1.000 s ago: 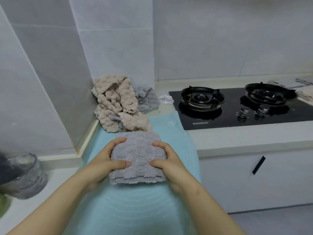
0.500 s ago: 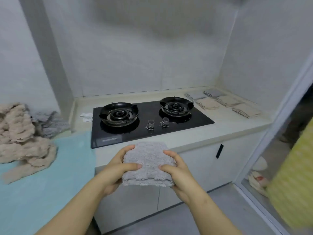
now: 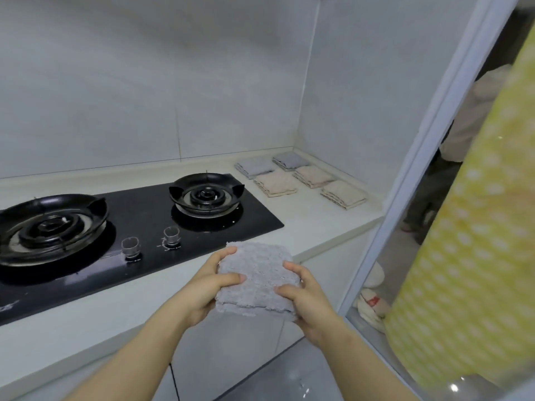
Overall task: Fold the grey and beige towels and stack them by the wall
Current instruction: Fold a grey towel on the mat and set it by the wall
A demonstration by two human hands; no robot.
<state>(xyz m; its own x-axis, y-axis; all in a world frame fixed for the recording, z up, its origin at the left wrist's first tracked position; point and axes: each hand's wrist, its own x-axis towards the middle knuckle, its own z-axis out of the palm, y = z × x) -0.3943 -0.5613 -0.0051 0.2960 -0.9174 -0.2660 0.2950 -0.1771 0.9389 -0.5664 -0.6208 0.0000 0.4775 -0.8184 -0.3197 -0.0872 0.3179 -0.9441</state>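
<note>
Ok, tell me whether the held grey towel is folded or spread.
Folded: the grey towel is a compact square, with layered edges showing along its near side.

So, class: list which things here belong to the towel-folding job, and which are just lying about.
Job: held grey towel, gripped by left hand and right hand; folded grey towels and folded beige towels by the wall.
Lying about: gas hob, knobs, yellow dotted cloth.

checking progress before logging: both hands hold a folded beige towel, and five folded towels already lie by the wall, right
Not quite. The head view shows the left hand and right hand holding a folded grey towel, not beige. Five folded towels do lie by the wall.
</note>
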